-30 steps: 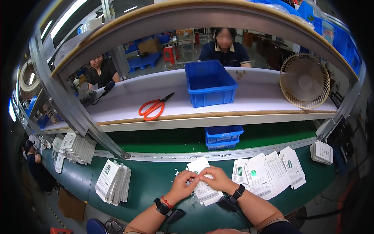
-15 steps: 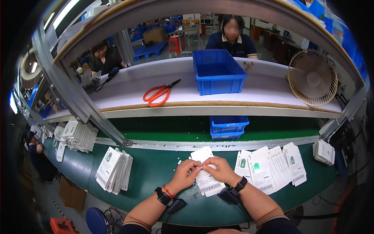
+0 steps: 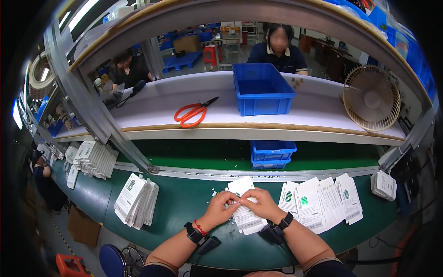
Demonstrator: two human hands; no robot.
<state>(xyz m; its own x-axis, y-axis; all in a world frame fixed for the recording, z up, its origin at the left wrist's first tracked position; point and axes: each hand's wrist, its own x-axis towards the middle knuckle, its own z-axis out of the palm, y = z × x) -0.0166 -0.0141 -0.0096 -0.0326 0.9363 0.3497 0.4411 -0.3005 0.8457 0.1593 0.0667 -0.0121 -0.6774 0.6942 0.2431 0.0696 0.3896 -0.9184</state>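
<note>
From my end, I see the left hand (image 3: 221, 210) and right hand (image 3: 262, 204) meeting over a printed white card (image 3: 249, 222), which lies on the green surface (image 3: 184, 184) between two groups of similar cards. On both, thumb and forefinger are drawn into a closed pinch; whether something tiny sits between them, I cannot tell.

For fine fingertip work like this, I'd brace the wrists low, use light, even pressure and avoid creasing the card or letting it skid.

To the left stands a leaning card stack (image 3: 134, 201); to the right, a fanned card row (image 3: 310, 206). Small white scraps (image 3: 214, 190) lie near the left fingertips. On the raised shelf (image 3: 152, 111) are orange-handled scissors (image 3: 193, 114), a blue bin (image 3: 265, 105) and a round fan (image 3: 371, 99). A co-worker (image 3: 277, 57) sits beyond it, and a blue stool (image 3: 112, 261) stands below, at the lower left.
</note>
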